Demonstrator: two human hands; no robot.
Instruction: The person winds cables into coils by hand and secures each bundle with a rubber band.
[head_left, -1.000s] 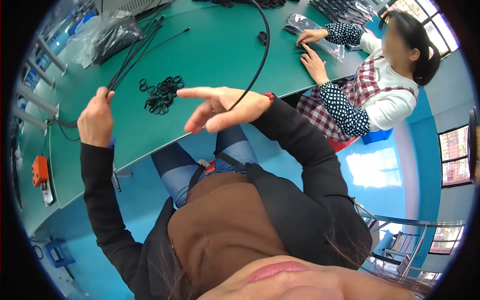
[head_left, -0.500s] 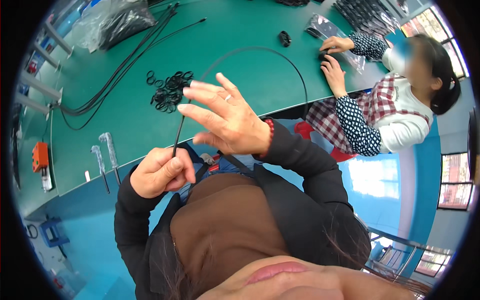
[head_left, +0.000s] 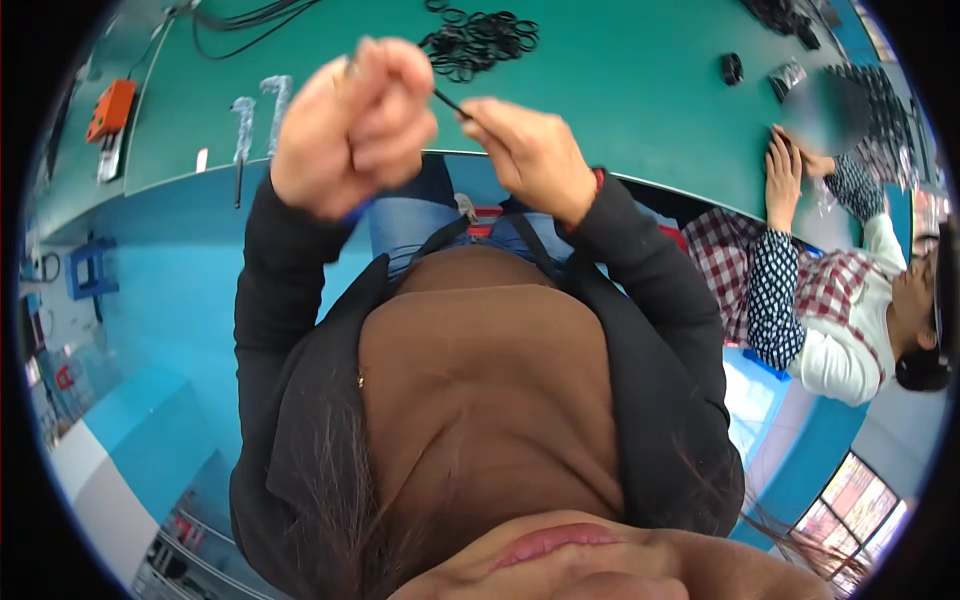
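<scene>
My left hand (head_left: pixel 355 125) has risen and fisted on the black cord (head_left: pixel 450 103); my right hand (head_left: pixel 530 150), spread before, now pinches it, near the surface (head_left: pixel 620 90) edge.

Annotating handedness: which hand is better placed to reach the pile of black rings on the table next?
Probably right. The right hand sits just below the pile of black rings and only pinches the thin black cord; the left hand is a closed fist farther left.
</scene>
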